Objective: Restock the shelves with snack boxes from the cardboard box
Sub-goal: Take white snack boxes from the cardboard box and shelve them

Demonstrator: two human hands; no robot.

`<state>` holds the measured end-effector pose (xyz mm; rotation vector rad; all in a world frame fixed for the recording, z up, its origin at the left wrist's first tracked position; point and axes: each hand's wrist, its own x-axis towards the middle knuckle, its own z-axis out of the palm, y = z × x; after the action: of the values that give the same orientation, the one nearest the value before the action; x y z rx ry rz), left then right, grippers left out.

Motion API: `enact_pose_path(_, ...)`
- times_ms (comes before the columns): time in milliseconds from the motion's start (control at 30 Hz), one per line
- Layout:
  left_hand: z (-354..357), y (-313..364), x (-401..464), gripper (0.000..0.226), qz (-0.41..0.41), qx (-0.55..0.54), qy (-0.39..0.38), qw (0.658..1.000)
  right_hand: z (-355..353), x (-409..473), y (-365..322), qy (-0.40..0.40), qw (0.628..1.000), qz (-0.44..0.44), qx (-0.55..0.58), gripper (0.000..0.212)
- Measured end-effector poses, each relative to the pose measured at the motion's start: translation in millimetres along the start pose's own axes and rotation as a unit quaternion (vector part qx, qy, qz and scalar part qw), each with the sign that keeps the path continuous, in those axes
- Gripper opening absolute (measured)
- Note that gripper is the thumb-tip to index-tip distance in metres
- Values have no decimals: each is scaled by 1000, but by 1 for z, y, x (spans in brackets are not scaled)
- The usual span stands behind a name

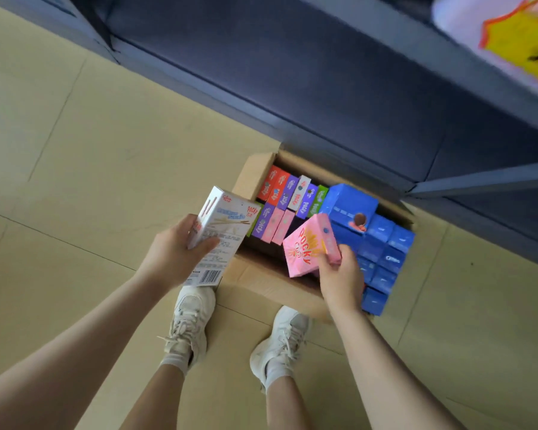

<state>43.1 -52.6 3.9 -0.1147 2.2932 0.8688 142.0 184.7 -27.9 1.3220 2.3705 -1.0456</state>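
We have a white box (221,234) clamped in the left hand (171,256) and a pink box (311,246) pinched in the right hand (339,280), both just above the carton (255,178) on the floor. Lift them clear and keep them level before turning to the shelf (323,72). Shelf contents are cut off and blurred, and the right fingers partly hide behind the pink box.

Arms: we see both bare to the frame edge, no sleeves.
Shoes: we see white lace-up sneakers, left (189,324) and right (281,342).
Socks: we see short white ones (175,364).
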Motion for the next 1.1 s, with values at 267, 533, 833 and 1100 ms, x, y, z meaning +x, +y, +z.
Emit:
enact_pose_path(267,-94,162,-98,13,51,18,6,998,-215,-42,-113,-102,975,-118,157,7)
enact_pose_path(533,-187,327,-242,10,211,-47,56,975,-452,-148,-235,-25,913,-319,252,2)
enact_pose_path(833,-271,476,-307,36,385,-198,77,898,-611,-209,-315,126,819,-424,364,12)
enact_pose_path(1100,-339,582,-308,14,454,-373,-23,809,-683,-223,-372,299,711,-416,482,18)
